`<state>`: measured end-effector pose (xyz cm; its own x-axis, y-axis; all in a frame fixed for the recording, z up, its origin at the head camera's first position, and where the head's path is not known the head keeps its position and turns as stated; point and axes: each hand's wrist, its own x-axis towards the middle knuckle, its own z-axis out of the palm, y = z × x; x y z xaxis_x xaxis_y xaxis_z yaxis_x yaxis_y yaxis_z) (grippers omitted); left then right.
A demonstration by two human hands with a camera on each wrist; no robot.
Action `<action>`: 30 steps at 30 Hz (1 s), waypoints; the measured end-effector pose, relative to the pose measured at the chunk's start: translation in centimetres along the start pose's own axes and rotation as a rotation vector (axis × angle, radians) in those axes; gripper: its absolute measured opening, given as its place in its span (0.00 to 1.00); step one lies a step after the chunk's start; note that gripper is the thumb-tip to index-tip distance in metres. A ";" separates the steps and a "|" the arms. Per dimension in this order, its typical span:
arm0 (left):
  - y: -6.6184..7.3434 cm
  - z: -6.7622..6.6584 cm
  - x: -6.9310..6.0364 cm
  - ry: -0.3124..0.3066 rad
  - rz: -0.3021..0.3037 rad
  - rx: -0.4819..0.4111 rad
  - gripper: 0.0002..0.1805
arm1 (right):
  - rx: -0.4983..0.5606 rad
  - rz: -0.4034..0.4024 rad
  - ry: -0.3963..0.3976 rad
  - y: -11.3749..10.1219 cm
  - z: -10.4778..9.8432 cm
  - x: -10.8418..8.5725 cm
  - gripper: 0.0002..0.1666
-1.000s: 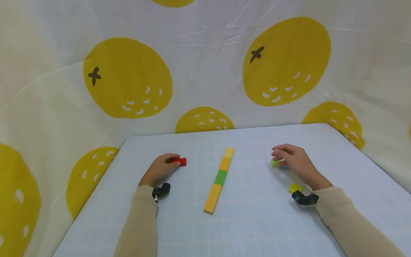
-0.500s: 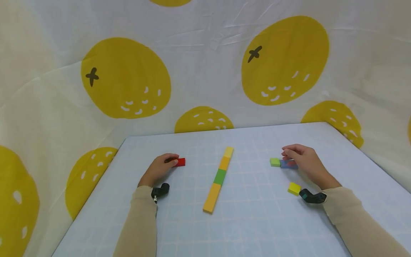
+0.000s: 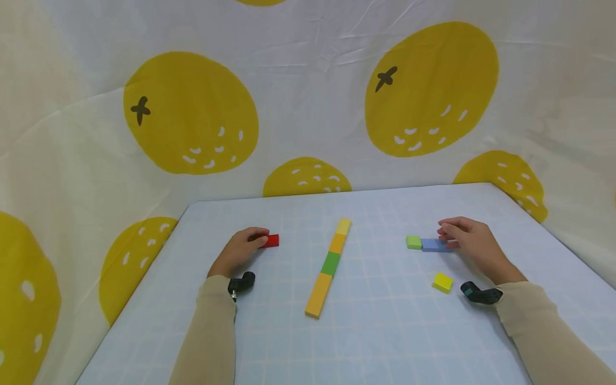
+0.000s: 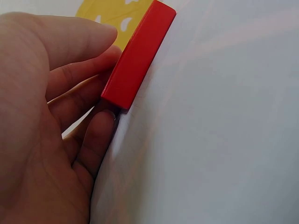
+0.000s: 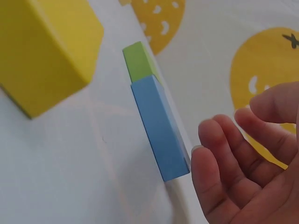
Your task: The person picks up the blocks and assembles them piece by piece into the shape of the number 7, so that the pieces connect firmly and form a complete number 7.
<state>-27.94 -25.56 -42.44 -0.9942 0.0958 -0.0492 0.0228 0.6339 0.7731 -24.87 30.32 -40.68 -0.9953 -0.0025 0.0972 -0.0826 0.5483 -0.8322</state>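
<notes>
My left hand (image 3: 237, 251) is at the left end of a red block (image 3: 272, 240). In the left wrist view its relaxed fingers lie close behind the red block (image 4: 140, 58), and the thumb tip stops just short of the edge. My right hand (image 3: 476, 247) hovers with loosely bent fingers by the right end of a blue block (image 3: 434, 245), holding nothing. In the right wrist view a gap shows between the fingertips and the blue block (image 5: 159, 128). A light green block (image 3: 413, 242) sits end to end with the blue one.
A slanting row of blocks stands mid-table: pale yellow (image 3: 344, 226), orange (image 3: 337, 243), green (image 3: 330, 263) and a longer orange one (image 3: 318, 294). A yellow block (image 3: 443, 282) lies nearer, left of my right wrist. Behind the table (image 3: 375, 342) hangs a printed cloth (image 3: 308, 107).
My right hand has moved rightward, away from the light green block and along the blue one, uncovering both and the yellow block. The left hand and red block stay in place.
</notes>
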 end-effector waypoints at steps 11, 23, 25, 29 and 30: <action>0.2 -0.1 0.0 0.005 -0.010 0.001 0.21 | -0.024 0.044 0.030 1.2 -0.6 0.1 0.38; -0.1 0.0 0.0 0.003 -0.035 0.005 0.21 | -0.059 0.080 0.030 1.7 -0.6 -0.3 0.39; -0.2 0.0 0.0 0.004 -0.033 0.008 0.21 | -0.071 0.085 0.027 1.7 -0.6 -0.6 0.39; -0.1 0.0 0.1 0.001 -0.025 0.016 0.22 | -0.097 0.107 0.009 1.5 -0.6 -1.3 0.38; -0.1 0.1 0.1 -0.003 -0.019 0.019 0.22 | -0.103 0.114 0.002 1.5 -0.6 -1.5 0.37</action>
<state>-28.00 -25.58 -42.57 -0.9942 0.0856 -0.0658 0.0057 0.6498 0.7601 -23.47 31.60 -41.76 -0.9978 0.0664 0.0063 0.0369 0.6282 -0.7771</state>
